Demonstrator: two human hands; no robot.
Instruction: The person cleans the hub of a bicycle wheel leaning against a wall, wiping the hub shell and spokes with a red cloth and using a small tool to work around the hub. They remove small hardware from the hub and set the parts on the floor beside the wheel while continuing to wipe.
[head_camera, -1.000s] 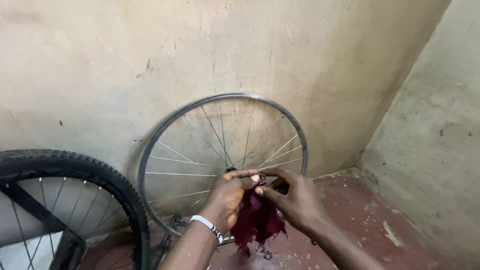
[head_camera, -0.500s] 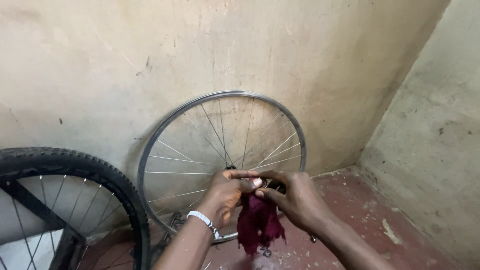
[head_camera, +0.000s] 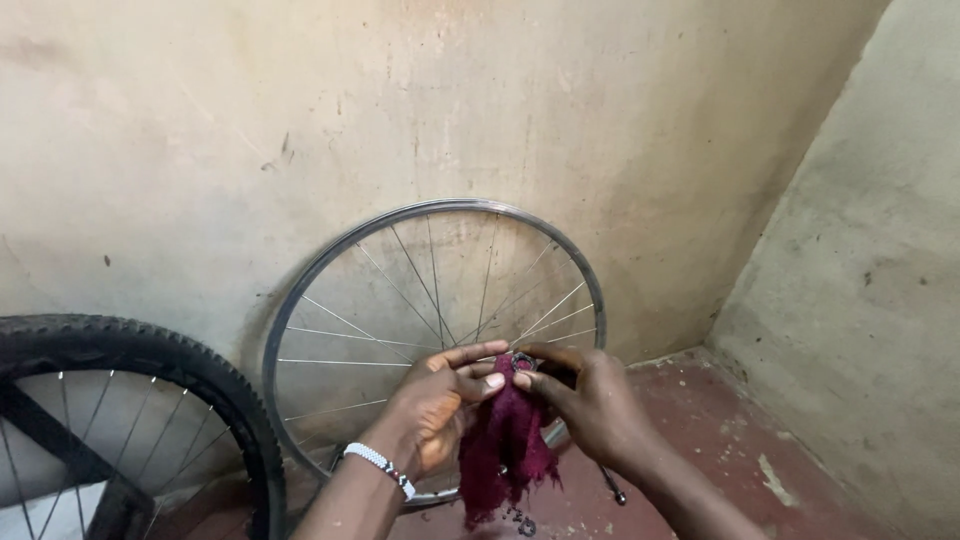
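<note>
Both hands meet in front of the bare spoked rim (head_camera: 440, 300), which leans upright against the stained wall (head_camera: 400, 110): the left hand (head_camera: 435, 410) and the right hand (head_camera: 590, 400) each pinch the top of a dark red rag (head_camera: 505, 440) that hangs down between them. A small dark metal part (head_camera: 522, 360) sits right at the fingertips (head_camera: 493, 381), too hidden to make out. A knobby-tyred wheel (head_camera: 130, 345) stands to the left on the red floor (head_camera: 720, 450).
</note>
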